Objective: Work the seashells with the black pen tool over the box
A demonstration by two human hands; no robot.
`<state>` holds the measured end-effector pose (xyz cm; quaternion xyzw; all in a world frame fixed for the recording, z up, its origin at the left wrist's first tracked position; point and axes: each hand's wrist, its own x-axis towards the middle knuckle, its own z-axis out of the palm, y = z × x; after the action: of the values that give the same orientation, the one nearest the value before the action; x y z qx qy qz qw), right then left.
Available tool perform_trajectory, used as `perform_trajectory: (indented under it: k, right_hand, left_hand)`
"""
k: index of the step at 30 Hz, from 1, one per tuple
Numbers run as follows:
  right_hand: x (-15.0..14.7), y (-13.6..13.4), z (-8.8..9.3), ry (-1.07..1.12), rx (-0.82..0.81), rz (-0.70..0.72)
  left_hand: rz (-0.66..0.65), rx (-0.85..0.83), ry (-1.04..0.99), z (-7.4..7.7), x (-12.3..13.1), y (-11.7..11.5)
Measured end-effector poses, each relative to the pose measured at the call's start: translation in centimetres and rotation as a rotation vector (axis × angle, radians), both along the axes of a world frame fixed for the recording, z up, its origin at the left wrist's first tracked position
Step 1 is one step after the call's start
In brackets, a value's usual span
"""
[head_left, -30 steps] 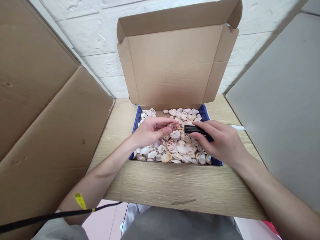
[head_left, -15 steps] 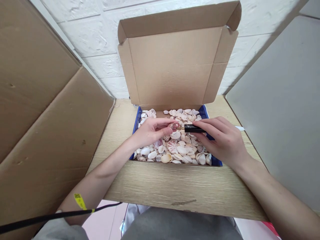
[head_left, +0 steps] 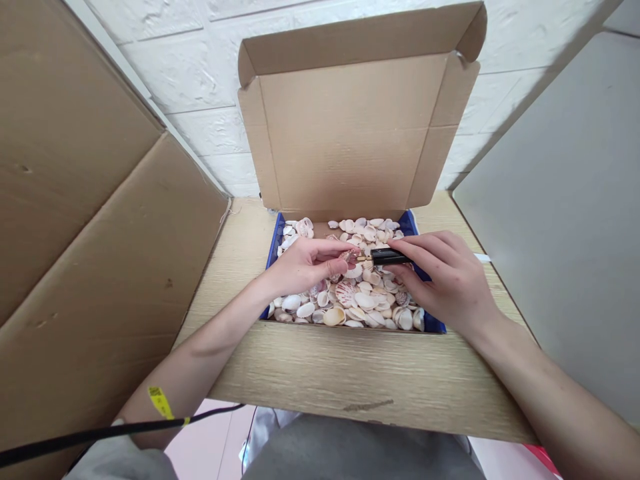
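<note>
Between the thumb and fingers of my left hand is a small reddish seashell, partly covered by the fingertips. My right hand grips a black mini drill held nearly level, its brass-coloured tip pointing left at the shell. The tip meets the shell's right side or stops just short of it; I cannot tell which. Both hands are above an open blue-sided cardboard box full of loose seashells, mostly white and cream. One larger striped scallop shell lies below the drill tip.
The box's brown lid stands up against the white brick wall. Large cardboard borders the wooden tabletop on the left, a grey panel on the right. A black cable crosses the lower left.
The mini drill has rolled or tilted slightly in my right hand, and more of its brass tip shows. The shell has turned a little in my left hand.
</note>
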<state>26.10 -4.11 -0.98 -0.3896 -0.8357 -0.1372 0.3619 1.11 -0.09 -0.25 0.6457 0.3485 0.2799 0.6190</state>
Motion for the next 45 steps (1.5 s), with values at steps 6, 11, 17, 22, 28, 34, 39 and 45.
perform_trajectory:
  k: [6, 11, 17, 22, 28, 34, 39, 45]
  right_hand:
    - [0.12, -0.18, -0.32, -0.002, -0.095, -0.003]
    - [0.06, -0.37, -0.35, -0.003, -0.097, 0.002]
    - [-0.05, -0.37, -0.08, 0.004, -0.047, 0.020]
    - [-0.05, -0.24, 0.35, 0.014, 0.006, 0.038]
    - [-0.05, -0.23, 0.52, -0.006, 0.063, 0.018]
    - [0.07, -0.01, 0.37, -0.007, 0.080, 0.027]
    - [0.05, -0.12, 0.07, 0.009, 0.007, 0.021]
    - [0.17, -0.40, -0.30, 0.016, -0.082, -0.008]
  left_hand:
    - [0.032, -0.030, -0.070, -0.05, 0.05, 0.15]
    - [0.040, -0.026, -0.081, -0.07, 0.06, 0.15]
    - [0.057, -0.037, -0.091, -0.42, 0.11, 0.15]
    - [0.050, -0.040, -0.066, -0.33, 0.12, 0.15]
    - [0.014, -0.053, -0.041, -0.02, 0.06, 0.04]
    - [0.000, -0.091, -0.041, 0.16, 0.02, -0.09]
    - [0.020, -0.061, -0.051, 0.22, 0.02, -0.04]
    - [0.036, -0.038, -0.090, 0.11, 0.07, -0.02]
